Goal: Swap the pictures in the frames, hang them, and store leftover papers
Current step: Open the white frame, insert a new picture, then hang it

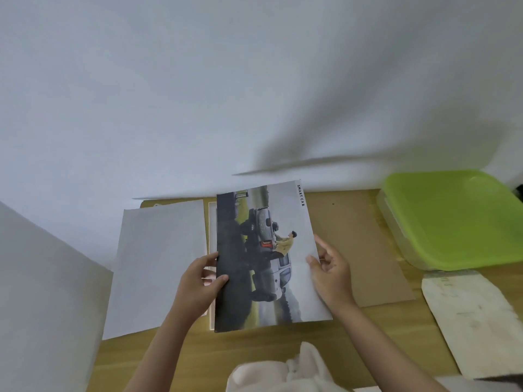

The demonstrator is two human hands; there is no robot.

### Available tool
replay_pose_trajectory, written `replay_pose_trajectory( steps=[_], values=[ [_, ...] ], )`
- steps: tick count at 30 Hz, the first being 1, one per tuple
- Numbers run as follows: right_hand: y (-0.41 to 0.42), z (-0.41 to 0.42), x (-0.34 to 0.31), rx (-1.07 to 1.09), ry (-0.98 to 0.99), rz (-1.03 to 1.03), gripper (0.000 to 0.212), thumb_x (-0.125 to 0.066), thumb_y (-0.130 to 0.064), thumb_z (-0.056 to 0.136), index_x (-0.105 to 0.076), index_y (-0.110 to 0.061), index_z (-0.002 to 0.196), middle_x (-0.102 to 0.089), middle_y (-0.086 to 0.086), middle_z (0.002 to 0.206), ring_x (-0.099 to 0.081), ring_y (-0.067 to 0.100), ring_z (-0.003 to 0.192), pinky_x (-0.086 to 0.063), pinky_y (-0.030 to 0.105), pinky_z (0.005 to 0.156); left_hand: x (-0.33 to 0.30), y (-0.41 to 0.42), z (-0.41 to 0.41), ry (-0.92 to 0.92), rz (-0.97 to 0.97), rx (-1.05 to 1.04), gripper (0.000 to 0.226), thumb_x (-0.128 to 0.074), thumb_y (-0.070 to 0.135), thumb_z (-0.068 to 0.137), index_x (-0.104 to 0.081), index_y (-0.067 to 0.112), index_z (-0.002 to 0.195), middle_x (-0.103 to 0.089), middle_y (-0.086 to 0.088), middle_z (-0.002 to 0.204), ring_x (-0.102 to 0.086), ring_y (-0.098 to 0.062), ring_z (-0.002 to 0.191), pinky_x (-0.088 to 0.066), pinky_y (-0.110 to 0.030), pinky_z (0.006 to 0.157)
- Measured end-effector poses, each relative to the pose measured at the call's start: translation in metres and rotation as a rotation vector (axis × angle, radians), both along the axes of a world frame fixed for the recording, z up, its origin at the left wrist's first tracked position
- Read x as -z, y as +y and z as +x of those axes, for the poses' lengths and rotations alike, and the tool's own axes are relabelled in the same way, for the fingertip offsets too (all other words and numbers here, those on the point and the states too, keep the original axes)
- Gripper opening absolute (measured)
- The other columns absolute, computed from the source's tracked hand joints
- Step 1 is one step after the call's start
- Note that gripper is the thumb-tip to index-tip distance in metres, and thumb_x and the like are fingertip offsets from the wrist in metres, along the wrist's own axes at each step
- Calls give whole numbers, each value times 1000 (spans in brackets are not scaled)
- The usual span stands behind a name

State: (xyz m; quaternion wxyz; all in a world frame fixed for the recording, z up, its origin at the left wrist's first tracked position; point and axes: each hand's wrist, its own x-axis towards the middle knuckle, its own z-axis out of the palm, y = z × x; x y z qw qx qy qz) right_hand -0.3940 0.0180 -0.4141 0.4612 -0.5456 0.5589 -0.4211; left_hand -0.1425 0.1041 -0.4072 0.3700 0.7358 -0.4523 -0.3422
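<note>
Nearest, a bundle of pale cloth (283, 372) lies at the worktop's (254, 346) front edge, and both forearms reach out past it. The left hand (199, 281) has its thumb on the face of the car picture (263, 258) and its fingers curled behind the dark left edge — a firm pinch. The right hand (329, 267) steadies the pale right margin with thumb and fingertips, the other fingers loosely bent; its grip is narrow and light. The print is held just above a white frame (210, 267) that peeks out from under its left side. It looks a thin, glossy sheet: light, floppy, easily creased or smudged, so the two opposite edges seem the right places to hold. A blank white sheet (158, 267) lies to the left, a brown backing board (365, 250) to the right. Further right sit a worn envelope (469, 318) and a green-lidded box (452, 216), against the white wall (198, 94).
</note>
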Motion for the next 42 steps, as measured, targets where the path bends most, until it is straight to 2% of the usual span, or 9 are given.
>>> replay_pose_trajectory(
  steps=[10, 17, 21, 24, 26, 31, 35, 38, 42],
  values=[
    [28, -69, -6, 90, -31, 66, 41, -65, 5, 81, -57, -25, 108, -70, 2, 100, -69, 11, 83, -56, 23, 70, -9, 6, -59, 166, -69, 51, 49, -65, 1, 82, -55, 31, 120, -67, 3, 101, -64, -19, 88, -58, -26, 71],
    [16, -170, -31, 255, -172, 59, 54, -66, 0, 84, -46, -16, 131, -65, 2, 116, -66, 7, 98, -56, 29, 85, -23, -12, -134, 141, -124, 164, 53, -57, -7, 84, -61, 39, 111, -68, 12, 96, -62, 1, 90, -56, -19, 73],
    [11, -250, -48, 315, -123, -34, 47, -68, -6, 84, -53, -25, 124, -62, -11, 112, -62, -11, 89, -53, 15, 77, -31, -28, -194, 104, -147, 281, 61, -55, -9, 84, -62, 49, 102, -67, 12, 90, -61, -7, 85, -56, -24, 69],
    [18, -309, -44, 349, -101, -21, 29, -72, -10, 82, -68, -28, 105, -68, 2, 112, -66, 15, 101, -54, 42, 90, -33, -41, -239, 53, -131, 366, 55, -57, -1, 86, -59, 51, 104, -66, 9, 96, -60, -8, 85, -55, -32, 76],
    [26, -344, -38, 406, -116, -23, 28, -72, -12, 82, -70, -31, 102, -68, 3, 113, -64, 23, 106, -52, 45, 92, -31, -46, -268, 86, -66, 436, 46, -62, 7, 86, -58, 45, 111, -64, 6, 103, -62, -11, 91, -56, -37, 80],
    [47, -414, -22, 654, -197, 14, 29, -69, -7, 84, -66, -28, 104, -65, -2, 109, -64, 16, 98, -56, 33, 80, -22, -39, -330, 203, 37, 482, 44, -70, 6, 80, -60, 34, 113, -62, -4, 105, -65, -19, 95, -59, -37, 77],
    [60, -461, -5, 802, -179, 34, 32, -67, -7, 85, -64, -21, 114, -63, 2, 114, -63, 13, 95, -52, 12, 63, -9, -38, -363, 219, -31, 430, 42, -75, 8, 70, -66, 35, 101, -64, -6, 93, -63, -18, 74, -55, -26, 71],
    [65, -483, 7, 870, -156, 71, 34, -66, -7, 86, -64, -15, 118, -61, -1, 119, -60, 14, 102, -48, 16, 72, 5, -43, -383, 198, -30, 360, 42, -76, 5, 71, -67, 37, 96, -62, -4, 86, -60, -11, 65, -52, -30, 72],
    [67, -495, 23, 928, -163, 132, 35, -66, -7, 86, -63, -14, 120, -59, -4, 119, -57, 12, 101, -44, 11, 66, 18, -51, -413, 167, -8, 271, 36, -72, 2, 76, -66, 25, 103, -60, -4, 83, -64, -14, 67, -54, -32, 73]
  ],
)
